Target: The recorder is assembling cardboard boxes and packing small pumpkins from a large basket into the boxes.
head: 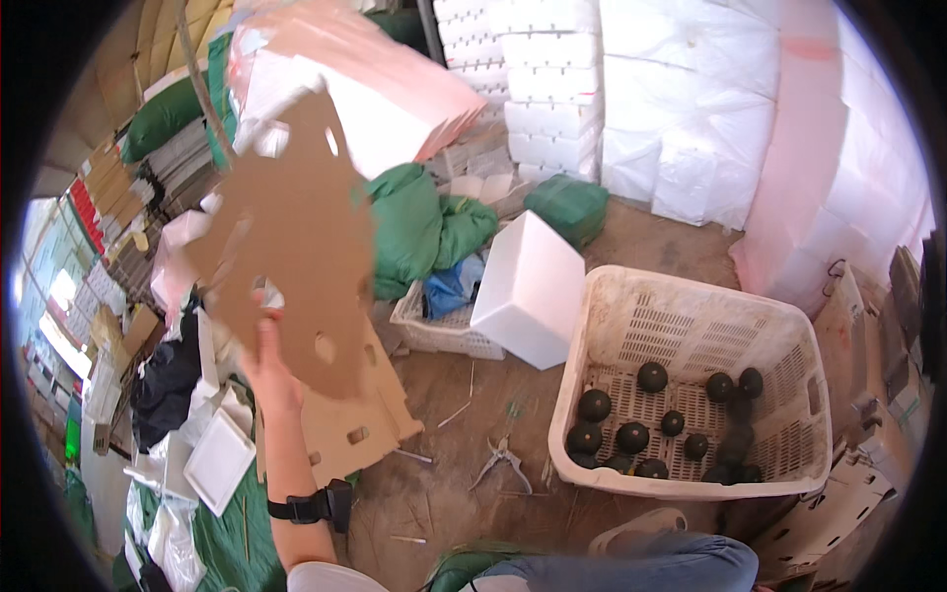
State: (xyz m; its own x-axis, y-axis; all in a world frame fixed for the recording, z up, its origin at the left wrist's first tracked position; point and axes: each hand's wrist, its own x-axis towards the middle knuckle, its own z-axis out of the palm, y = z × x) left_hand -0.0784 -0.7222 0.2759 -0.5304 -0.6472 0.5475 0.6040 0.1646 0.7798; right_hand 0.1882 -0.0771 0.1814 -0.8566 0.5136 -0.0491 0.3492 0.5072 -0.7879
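My left hand (272, 377) grips the lower edge of a flat die-cut cardboard sheet (296, 222), raised and slightly blurred, with cut-out holes in it. Beneath and behind it lies another cardboard sheet (370, 422) with slots. A black strap with a small device (318, 510) is round my left wrist. My right hand is out of view. Pruning shears (501, 466) lie on the floor before me. To the right stands a large off-white plastic crate (573, 348) with several dark green round squashes (632, 438) at its bottom.
A white foam box (529, 288) leans by a low crate (451, 340) holding blue cloth. Green sacks (407, 222) lie behind. Stacked white foam boxes (551, 81) and wrapped stacks (688, 96) line the back. Cardboard pieces (828, 510) are at the right, a foam lid (220, 460) at the left.
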